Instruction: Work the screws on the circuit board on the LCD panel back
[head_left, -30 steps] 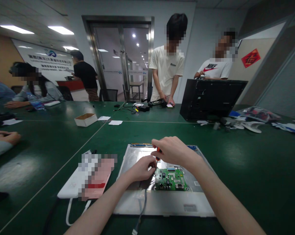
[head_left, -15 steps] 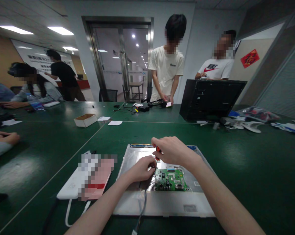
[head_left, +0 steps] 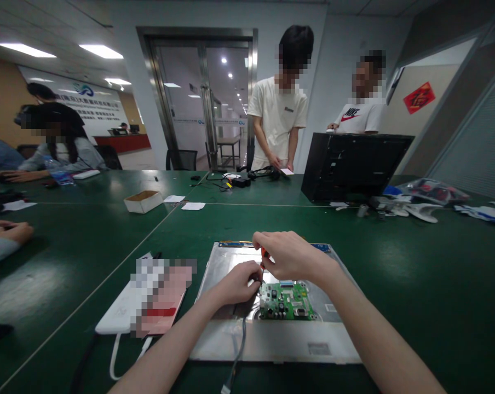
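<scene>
Green circuit board (head_left: 286,301), one, components uppermost, lying on the metal back of a flat display panel (head_left: 288,342), which rests on the green bench (head_left: 395,262). Screwdriver (head_left: 264,256), one, orange and black handle: roughly upright by the board's far left corner, tip hidden. Right hand (head_left: 292,254), above the board's far side: fingers curled closed about the screwdriver handle. Left hand (head_left: 241,282), just left of the same corner: fingers bent, thumb and fingertips drawn nearly together beside the lower shaft; whether they grip anything cannot be told. Grey cable (head_left: 243,339), one, trailing from left of the board over the panel's near edge, white connector (head_left: 225,389) at its end. Handling note: driver work at this corner seems best done with the shaft square to the panel, pressure light and steady, left fingertips low as a guide, tip kept from skidding onto the board's components.
</scene>
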Demonstrator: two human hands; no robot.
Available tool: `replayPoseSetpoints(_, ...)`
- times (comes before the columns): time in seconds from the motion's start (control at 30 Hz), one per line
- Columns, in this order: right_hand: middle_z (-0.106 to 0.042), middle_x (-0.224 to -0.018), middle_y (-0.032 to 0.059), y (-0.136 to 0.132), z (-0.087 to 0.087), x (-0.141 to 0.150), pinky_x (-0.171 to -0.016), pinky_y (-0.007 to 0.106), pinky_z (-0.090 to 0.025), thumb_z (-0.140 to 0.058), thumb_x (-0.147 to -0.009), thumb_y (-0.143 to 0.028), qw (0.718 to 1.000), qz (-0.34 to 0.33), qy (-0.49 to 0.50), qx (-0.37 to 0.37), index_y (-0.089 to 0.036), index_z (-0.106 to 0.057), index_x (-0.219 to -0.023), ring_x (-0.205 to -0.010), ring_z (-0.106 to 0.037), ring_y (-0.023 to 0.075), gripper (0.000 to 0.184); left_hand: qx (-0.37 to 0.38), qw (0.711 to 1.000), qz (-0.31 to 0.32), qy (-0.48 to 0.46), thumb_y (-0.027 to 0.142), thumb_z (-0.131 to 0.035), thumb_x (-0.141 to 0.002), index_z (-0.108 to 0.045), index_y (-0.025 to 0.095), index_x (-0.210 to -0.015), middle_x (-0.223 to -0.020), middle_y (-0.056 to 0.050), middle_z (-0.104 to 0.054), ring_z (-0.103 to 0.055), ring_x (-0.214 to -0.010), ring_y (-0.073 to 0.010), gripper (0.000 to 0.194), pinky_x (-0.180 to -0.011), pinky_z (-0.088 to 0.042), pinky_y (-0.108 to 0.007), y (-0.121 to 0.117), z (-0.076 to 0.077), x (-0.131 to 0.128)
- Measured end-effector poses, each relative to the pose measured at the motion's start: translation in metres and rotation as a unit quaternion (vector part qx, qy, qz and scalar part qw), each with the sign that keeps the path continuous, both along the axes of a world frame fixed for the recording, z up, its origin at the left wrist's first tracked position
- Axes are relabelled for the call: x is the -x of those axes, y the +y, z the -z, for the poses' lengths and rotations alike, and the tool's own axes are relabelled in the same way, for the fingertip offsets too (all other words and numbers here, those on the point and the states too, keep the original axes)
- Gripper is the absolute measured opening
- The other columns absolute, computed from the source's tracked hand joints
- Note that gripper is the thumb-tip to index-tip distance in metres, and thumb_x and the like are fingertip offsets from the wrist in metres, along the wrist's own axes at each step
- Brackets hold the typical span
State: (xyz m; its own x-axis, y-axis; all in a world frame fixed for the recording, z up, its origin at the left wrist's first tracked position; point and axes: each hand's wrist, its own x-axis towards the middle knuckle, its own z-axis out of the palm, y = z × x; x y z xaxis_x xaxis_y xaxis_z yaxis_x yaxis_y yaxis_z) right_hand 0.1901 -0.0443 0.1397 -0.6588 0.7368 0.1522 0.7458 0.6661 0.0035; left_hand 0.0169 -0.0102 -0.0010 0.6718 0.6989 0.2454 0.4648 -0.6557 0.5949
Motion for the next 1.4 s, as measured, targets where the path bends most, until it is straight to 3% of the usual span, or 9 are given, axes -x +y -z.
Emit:
replayPoseSetpoints(0.37, -0.071, -0.088, 0.0036, 0.0037, -0.0019, 0.0032, -0.054, 0.027, -0.025, -0.054, -0.089, -0.032, 0.998, 0.054, -0.038, -0.011, -0.022, -0.054, -0.099, -0.078, -0.065, 0.0191, 0.015, 0.010, 1.000, -0.004, 0.017, 0.010, -0.048, -0.072, -0.056, 0.016, -0.079, -0.079, -0.002, -0.058, -0.049, -0.072, -0.0157, 0.012, -0.065, -0.038, -0.025, -0.0033, -0.0083, 0.0006)
replayPoseSetpoints(0.7, -0.069, -0.075, 0.0030, 0.0049, -0.0039, 0.0035, -0.050, 0.027, -0.021, -0.051, -0.091, -0.048, 0.995, 0.080, -0.050, -0.036, -0.022, -0.060, -0.090, -0.070, -0.065, 0.0202, 0.027, 0.003, 1.000, 0.004, 0.018, 0.010, -0.048, -0.072, -0.057, 0.016, -0.080, -0.079, -0.002, -0.058, -0.049, -0.072, -0.0157, 0.013, -0.064, -0.038, -0.025, -0.0030, -0.0090, 0.0008)
replayPoseSetpoints(1.0, -0.070, -0.082, 0.0038, 0.0058, -0.0017, 0.0056, -0.054, 0.027, -0.026, -0.052, -0.089, -0.034, 0.996, 0.069, -0.056, -0.019, -0.022, -0.060, -0.099, -0.071, -0.064, 0.0186, 0.017, 0.007, 1.000, 0.000, 0.007, 0.010, -0.049, -0.073, -0.057, 0.016, -0.081, -0.080, -0.002, -0.059, -0.050, -0.073, -0.0156, 0.014, -0.065, -0.039, -0.025, -0.0026, -0.0071, 0.0009)
replayPoseSetpoints(1.4, -0.070, -0.091, 0.0027, 0.0023, -0.0020, 0.0007, -0.054, 0.027, -0.025, -0.057, -0.081, -0.023, 1.000, 0.024, -0.009, 0.012, -0.022, -0.052, -0.104, -0.078, -0.064, 0.0183, 0.024, 0.008, 1.000, -0.001, -0.005, 0.009, -0.050, -0.073, -0.058, 0.015, -0.084, -0.081, -0.002, -0.060, -0.050, -0.072, -0.0148, 0.015, -0.065, -0.039, -0.024, -0.0023, -0.0048, -0.0006)
